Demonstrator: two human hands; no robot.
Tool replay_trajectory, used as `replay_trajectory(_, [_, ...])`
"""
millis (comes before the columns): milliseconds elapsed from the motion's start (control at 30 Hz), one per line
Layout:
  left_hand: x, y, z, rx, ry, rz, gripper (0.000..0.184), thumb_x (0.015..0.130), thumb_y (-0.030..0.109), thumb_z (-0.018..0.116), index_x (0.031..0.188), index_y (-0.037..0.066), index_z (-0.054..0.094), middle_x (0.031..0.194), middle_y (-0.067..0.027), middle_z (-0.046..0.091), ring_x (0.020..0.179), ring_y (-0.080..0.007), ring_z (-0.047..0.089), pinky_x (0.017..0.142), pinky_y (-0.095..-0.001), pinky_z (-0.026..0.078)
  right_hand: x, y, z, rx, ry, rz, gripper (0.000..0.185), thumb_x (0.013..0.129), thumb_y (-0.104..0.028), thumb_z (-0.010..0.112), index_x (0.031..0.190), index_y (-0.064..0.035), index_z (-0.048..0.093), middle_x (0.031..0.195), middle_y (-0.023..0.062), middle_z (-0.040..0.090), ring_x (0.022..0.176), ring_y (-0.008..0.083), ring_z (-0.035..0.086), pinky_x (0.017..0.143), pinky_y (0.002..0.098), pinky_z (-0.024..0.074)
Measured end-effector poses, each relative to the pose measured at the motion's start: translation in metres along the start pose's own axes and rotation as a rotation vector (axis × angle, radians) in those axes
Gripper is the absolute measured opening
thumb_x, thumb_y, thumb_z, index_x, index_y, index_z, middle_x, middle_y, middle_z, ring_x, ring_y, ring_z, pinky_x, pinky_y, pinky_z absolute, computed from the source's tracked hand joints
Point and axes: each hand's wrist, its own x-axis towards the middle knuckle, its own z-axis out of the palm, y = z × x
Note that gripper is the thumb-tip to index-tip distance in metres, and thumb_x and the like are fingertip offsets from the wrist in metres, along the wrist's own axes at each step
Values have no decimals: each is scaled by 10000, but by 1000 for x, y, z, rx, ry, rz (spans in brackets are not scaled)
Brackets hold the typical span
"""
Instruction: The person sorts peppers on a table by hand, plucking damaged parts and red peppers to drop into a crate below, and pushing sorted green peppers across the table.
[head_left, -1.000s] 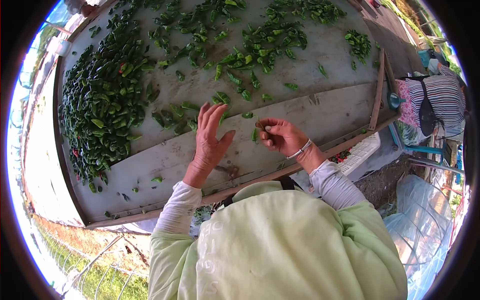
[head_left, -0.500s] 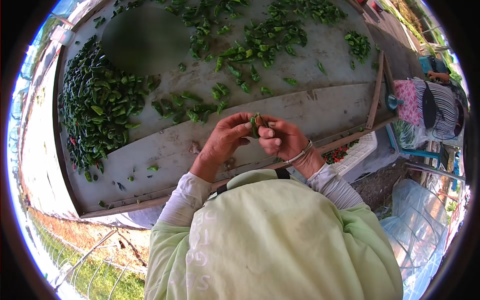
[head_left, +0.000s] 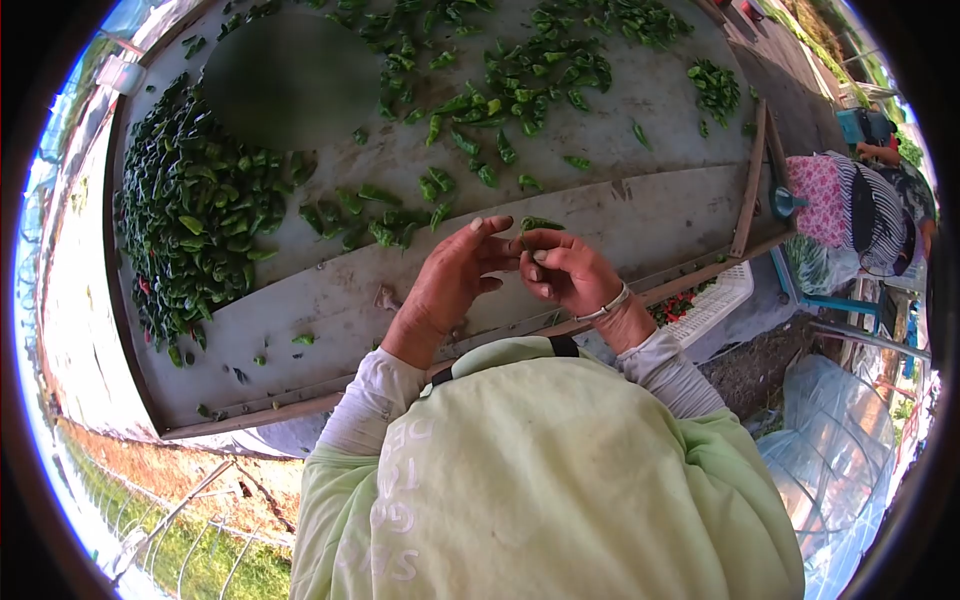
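A green pepper (head_left: 541,224) sticks out above the fingers of my right hand (head_left: 578,275), which pinches it over the near part of the table. My left hand (head_left: 452,275) is just to the left, its fingers apart and slightly curled, with nothing visible in them. Its fingertips come close to my right fingers; whether they touch I cannot tell. Beyond my hands, loose green peppers (head_left: 400,225) lie scattered on the grey tabletop (head_left: 590,160). A big heap of green peppers (head_left: 190,215) covers the left side.
A small pile of peppers (head_left: 716,88) lies at the far right. Below the table's wooden edge (head_left: 690,283) stands a white crate (head_left: 728,297) with red and green peppers. Another person (head_left: 875,205) in a striped garment is at the right. A dark blurred disc hides part of the table.
My left fingers have come off the pepper and opened. The pepper now stays in my right hand, turned more sideways.
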Motion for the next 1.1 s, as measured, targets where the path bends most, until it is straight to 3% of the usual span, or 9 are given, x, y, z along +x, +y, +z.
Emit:
replay_trajectory(167, [-1,-1,7,23,52,43,464,900,279,527,1311,89,427,1019,-50,607,890,-152,575,782,-327,432,-4,2,2,-552,-22,4,354,851,-89,433,1180,-19,543,686,-8,489,579,81,441,522,222,384])
replay_trajectory(367, [8,-5,-5,-317,-67,165,432,893,120,526,1305,74,406,971,-83,589,849,-194,584,730,-340,493,-6,10,-2,-672,-37,37,363,850,-59,410,1179,-6,554,659,-12,480,558,69,427,510,212,373])
replay_trajectory(600, [9,-14,-1,-350,-10,121,330,896,53,497,1225,81,494,923,-80,572,780,-167,554,549,-161,432,-18,15,-24,-385,-103,47,363,833,-73,437,1160,-6,577,628,-32,444,518,54,367,469,209,317])
replay_trajectory(733, [20,-25,-6,-402,55,64,339,900,53,492,1239,56,480,935,-98,552,784,-166,529,539,-172,414,-42,21,-47,-357,-183,27,312,809,-66,458,1077,7,600,617,-38,437,500,53,352,448,212,299])
replay_trajectory(833, [46,6,-72,-564,147,156,355,919,65,476,1272,40,448,944,-105,519,772,-156,493,549,-179,420,-98,38,-73,-151,13,-58,275,784,-67,452,987,14,620,585,-45,426,484,48,340,446,195,282])
replay_trajectory(900, [47,35,-77,-336,117,203,369,925,93,481,1292,89,446,956,-68,545,768,-130,502,542,-190,424,-147,56,-98,-95,313,-82,254,782,-79,452,943,4,629,602,-33,453,497,38,389,453,179,306])
replay_trajectory(967, [50,39,-63,-203,89,175,373,921,109,493,1291,98,450,952,-58,562,757,-119,507,535,-192,425,-193,81,-133,-290,457,189,261,787,-117,484,988,-26,624,676,36,553,622,116,550,525,248,433])
replay_trajectory(1033, [55,34,-31,43,39,140,383,891,117,532,1270,101,479,946,-49,609,752,-102,544,541,-185,429,-223,129,-162,-1436,411,287,278,786,-175,538,1035,-79,619,815,102,623,831,239,613,673,382,505])
replay_trajectory(1100, [57,16,10,218,-24,30,386,874,93,536,1257,88,489,948,-52,618,761,-109,564,558,-184,432,-224,137,-149,-1470,679,230,319,782,-200,560,1084,-109,604,906,112,626,911,276,592,740,422,492])
